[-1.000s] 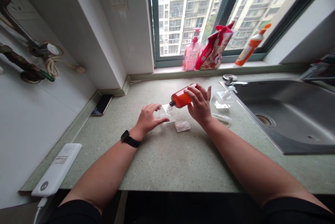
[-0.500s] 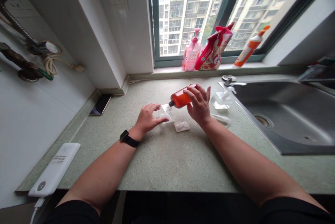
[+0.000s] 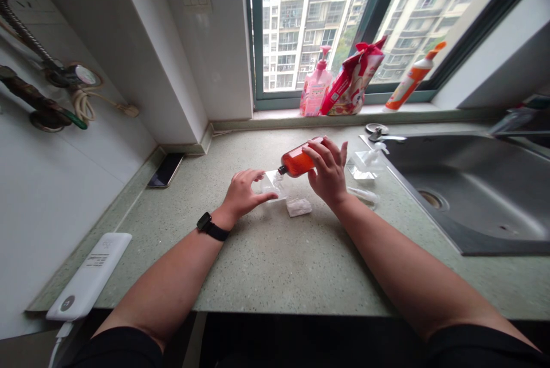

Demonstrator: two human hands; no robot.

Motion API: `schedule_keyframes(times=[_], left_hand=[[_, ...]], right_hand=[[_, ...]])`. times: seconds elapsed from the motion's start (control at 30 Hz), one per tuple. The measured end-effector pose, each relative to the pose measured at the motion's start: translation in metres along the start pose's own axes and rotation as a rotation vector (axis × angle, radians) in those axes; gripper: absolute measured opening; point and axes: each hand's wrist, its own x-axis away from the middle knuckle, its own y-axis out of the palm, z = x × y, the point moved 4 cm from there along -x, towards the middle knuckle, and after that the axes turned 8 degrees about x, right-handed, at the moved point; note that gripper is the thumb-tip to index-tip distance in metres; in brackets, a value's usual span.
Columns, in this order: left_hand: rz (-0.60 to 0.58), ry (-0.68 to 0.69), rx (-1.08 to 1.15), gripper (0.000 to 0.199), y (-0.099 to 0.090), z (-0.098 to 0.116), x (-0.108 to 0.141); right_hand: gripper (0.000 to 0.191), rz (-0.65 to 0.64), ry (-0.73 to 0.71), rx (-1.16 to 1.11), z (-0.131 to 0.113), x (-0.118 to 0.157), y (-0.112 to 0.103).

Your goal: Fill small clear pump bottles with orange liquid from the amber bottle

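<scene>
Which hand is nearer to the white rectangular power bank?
Left hand: closer, to the upper right of the white rectangular power bank. Right hand: farther, past the left hand.

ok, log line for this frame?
left hand: cupped around clear plastic bottle | right hand: grips amber bottle, tilted neck-down over clear bottle | nearby: small whitish packet

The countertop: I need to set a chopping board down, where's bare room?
Most room lies along the front edge of the countertop, between the power bank and steel sink. A narrower strip runs along the back, between phone and tap. Crowded from the left hand and right hand to the sink, around the orange bottle, small clear bottle and clear containers.
</scene>
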Motion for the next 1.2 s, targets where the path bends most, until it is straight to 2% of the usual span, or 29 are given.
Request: schedule_keyframes(times=[0.4, 0.73, 1.0, 1.2], left_hand=[[-0.007, 0.001, 0.001, 0.068, -0.0001, 0.0007, 0.0002], [-0.011, 0.009, -0.002, 0.069, 0.0003, 0.0011, 0.0001], [-0.002, 0.009, -0.003, 0.068, 0.0008, -0.0001, 0.0004], [-0.001, 0.006, 0.001, 0.067, 0.0006, 0.0004, 0.0003]], right_hand=[[0.070, 0.027, -0.015, 0.015, 0.0004, -0.0001, -0.0003], [0.069, -0.007, 0.006, 0.025, -0.0002, -0.0010, -0.0009], [0.064, 0.048, -0.029, 0.027, -0.0012, -0.0012, -0.0023], [0.065, 0.016, -0.006, 0.026, -0.0004, -0.0008, -0.0012]])
